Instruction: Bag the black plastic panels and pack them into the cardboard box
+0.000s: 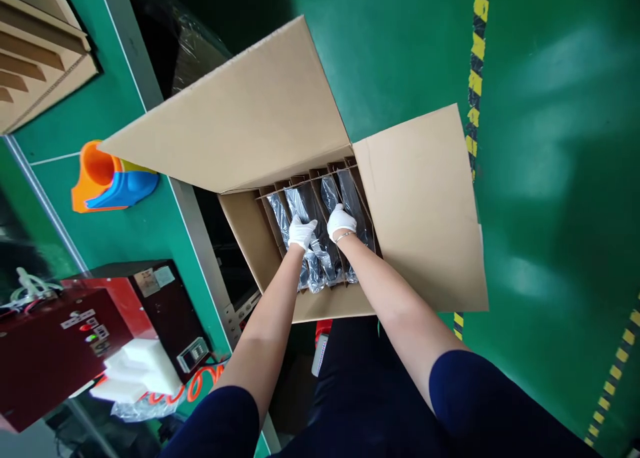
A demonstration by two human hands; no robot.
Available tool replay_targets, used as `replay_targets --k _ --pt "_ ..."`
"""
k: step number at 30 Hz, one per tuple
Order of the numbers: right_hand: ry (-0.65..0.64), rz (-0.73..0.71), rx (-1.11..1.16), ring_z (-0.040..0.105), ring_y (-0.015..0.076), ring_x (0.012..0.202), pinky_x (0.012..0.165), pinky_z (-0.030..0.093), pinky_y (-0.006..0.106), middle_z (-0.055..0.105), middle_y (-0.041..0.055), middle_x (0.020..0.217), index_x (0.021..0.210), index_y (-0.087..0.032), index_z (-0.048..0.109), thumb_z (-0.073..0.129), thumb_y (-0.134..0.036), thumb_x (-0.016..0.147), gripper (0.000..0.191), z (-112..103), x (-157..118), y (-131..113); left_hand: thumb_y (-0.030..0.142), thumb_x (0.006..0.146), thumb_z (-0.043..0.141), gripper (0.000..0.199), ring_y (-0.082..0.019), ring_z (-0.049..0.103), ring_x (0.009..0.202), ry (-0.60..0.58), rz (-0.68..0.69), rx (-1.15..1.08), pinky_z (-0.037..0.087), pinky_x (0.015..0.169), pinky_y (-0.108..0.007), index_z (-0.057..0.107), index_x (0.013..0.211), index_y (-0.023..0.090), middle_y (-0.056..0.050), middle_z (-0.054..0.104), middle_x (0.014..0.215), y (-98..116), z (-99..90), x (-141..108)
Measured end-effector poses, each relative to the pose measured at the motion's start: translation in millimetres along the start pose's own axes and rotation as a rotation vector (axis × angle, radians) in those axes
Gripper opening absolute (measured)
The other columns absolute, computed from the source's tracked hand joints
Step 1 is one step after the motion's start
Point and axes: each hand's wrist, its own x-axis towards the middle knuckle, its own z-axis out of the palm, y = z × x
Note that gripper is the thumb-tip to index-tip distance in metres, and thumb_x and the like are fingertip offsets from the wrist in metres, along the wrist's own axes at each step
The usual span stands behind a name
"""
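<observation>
A cardboard box (337, 306) with raised flaps stands before me, split into narrow slots by cardboard dividers (319, 186). Long dark parts in clear plastic bags (353, 198) fill several slots; their exact kind is hidden by the wrapping. My left hand (302, 233), in a white glove, is closed on a plastic-wrapped part (300, 201) left of the middle, thumb pointing right. Gloved in white too, my right hand (341, 222) has its fingers curled down around a wrapped part (330, 193) farther right. Both hands hide the portions they grip.
Left of the box runs a green workbench (150, 245) with a metal edge. On it are an orange and blue tape dispenser (113, 178), a dark red machine (60, 351), white foam (143, 371) and another divided carton (40, 65). Yellow-black tape (477, 78) marks the green floor.
</observation>
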Motion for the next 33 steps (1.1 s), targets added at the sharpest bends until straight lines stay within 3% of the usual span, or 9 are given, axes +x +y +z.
replay_targets --k 6,13,15,17,20,24,26,29,33 --pt "0.093 -0.109 -0.121 0.073 0.0301 0.110 0.085 0.062 0.039 0.065 0.0297 0.125 0.147 -0.004 0.046 0.046 -0.011 0.101 0.047 9 -40 -7 0.020 0.082 0.077 0.019 -0.015 0.063 0.074 0.029 0.010 0.045 0.055 0.076 -0.033 0.063 0.094 0.016 0.001 0.066 0.083 -2 1.5 1" --pt "0.048 -0.153 -0.165 0.070 0.0198 0.103 0.086 0.062 0.037 0.066 0.0124 0.126 0.136 -0.013 0.058 0.058 -0.035 0.104 0.039 5 -49 -13 0.020 0.082 0.077 0.021 -0.016 0.065 0.076 0.064 0.014 0.099 0.056 0.075 -0.033 0.062 0.096 0.016 0.001 0.067 0.084 -2 5.1 3" --pt "0.042 -0.178 -0.168 0.069 0.0207 0.104 0.086 0.061 0.036 0.066 0.0148 0.126 0.137 -0.011 0.057 0.055 -0.031 0.105 0.038 1 -52 -10 0.020 0.080 0.077 0.024 -0.018 0.067 0.080 0.064 0.025 0.109 0.058 0.079 -0.036 0.063 0.099 0.016 -0.001 0.069 0.087 0 4.7 1" --pt "0.038 -0.210 -0.172 0.070 0.0234 0.105 0.085 0.060 0.036 0.065 0.0214 0.125 0.141 -0.005 0.054 0.048 -0.019 0.104 0.040 -7 -57 -4 0.019 0.079 0.075 0.033 -0.023 0.071 0.090 0.068 0.054 0.103 0.059 0.087 -0.039 0.063 0.110 0.017 -0.006 0.072 0.096 5 4.0 -3" --pt "0.046 -0.269 -0.181 0.073 0.0266 0.102 0.082 0.060 0.036 0.065 0.0268 0.124 0.147 -0.001 0.048 0.044 -0.010 0.099 0.049 -25 -76 14 0.017 0.084 0.065 0.056 -0.028 0.063 0.126 0.116 0.152 0.074 0.052 0.108 -0.042 0.052 0.139 0.017 -0.015 0.066 0.131 16 7.7 -17" --pt "0.103 -0.455 -0.197 0.068 0.0251 0.113 0.101 0.055 0.040 0.064 0.0175 0.136 0.148 -0.016 0.052 0.041 -0.021 0.103 0.047 -57 -112 62 0.016 0.090 0.057 0.062 -0.025 0.050 0.144 0.057 0.299 0.043 0.039 0.122 -0.040 0.046 0.150 0.023 -0.012 0.054 0.153 35 42.0 -43" --pt "0.250 -0.549 -0.220 0.055 0.0266 0.134 0.120 0.039 0.046 0.056 0.0142 0.149 0.148 -0.019 0.054 0.043 -0.023 0.102 0.048 -68 -121 89 0.014 0.089 0.060 0.058 -0.023 0.052 0.143 -0.029 0.325 0.032 0.038 0.123 -0.037 0.054 0.146 0.022 -0.010 0.057 0.152 46 72.6 -51" --pt "0.438 -0.502 -0.283 0.035 0.0327 0.151 0.128 0.020 0.056 0.041 0.0154 0.163 0.155 -0.014 0.049 0.050 -0.025 0.097 0.059 -70 -118 121 0.014 0.087 0.067 0.058 -0.025 0.047 0.147 -0.069 0.306 0.009 0.033 0.126 -0.037 0.057 0.144 0.022 -0.011 0.055 0.154 64 116.9 -49" --pt "0.357 -0.382 -0.366 0.026 0.0385 0.156 0.125 0.022 0.061 0.025 0.0168 0.170 0.163 -0.013 0.036 0.054 -0.026 0.093 0.074 -55 -100 134 0.033 0.095 0.069 0.047 -0.030 0.054 0.137 -0.054 0.262 -0.038 0.043 0.116 -0.053 0.060 0.140 0.023 -0.013 0.056 0.150 81 144.8 -35"
